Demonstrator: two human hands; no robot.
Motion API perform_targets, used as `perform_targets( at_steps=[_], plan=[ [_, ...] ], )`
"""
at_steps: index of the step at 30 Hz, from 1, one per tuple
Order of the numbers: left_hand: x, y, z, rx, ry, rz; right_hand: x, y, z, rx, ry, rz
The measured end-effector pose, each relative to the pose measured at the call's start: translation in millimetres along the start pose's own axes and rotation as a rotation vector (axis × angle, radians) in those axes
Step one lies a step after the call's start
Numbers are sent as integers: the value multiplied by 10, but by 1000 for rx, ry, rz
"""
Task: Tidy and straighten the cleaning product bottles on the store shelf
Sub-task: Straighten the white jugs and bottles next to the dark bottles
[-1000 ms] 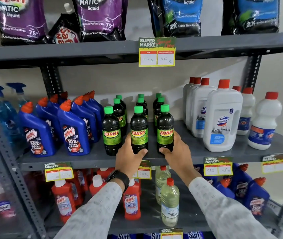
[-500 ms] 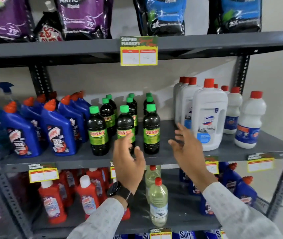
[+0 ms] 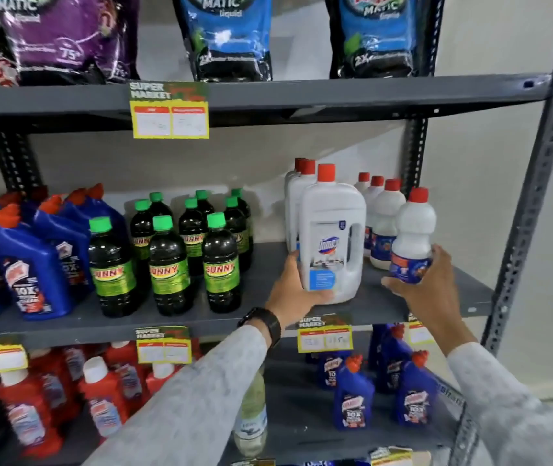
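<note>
Gripping white jug (image 3: 330,230) and small bottle (image 3: 414,237), both hands.

Bright, even light from above fills the grey shelf (image 3: 268,95), casting soft shadows on the back wall (image 3: 234,163), while glare streaks the detergent pouches (image 3: 66,35) and motion blur and wide-angle bending soften the edges.
</note>
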State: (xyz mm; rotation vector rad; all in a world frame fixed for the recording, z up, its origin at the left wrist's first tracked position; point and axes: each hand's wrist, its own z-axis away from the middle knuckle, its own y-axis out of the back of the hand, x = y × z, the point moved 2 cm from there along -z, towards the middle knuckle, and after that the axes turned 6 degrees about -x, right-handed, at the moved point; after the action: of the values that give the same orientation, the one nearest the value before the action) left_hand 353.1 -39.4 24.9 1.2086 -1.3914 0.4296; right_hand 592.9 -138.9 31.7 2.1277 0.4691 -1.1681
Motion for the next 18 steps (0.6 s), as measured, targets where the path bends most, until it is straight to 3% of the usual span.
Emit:
perform_targets(
  at_steps=[18],
  plan=[
    [-90, -42, -23, 48, 19, 84, 293, 63, -74, -57, 20, -59]
  ],
)
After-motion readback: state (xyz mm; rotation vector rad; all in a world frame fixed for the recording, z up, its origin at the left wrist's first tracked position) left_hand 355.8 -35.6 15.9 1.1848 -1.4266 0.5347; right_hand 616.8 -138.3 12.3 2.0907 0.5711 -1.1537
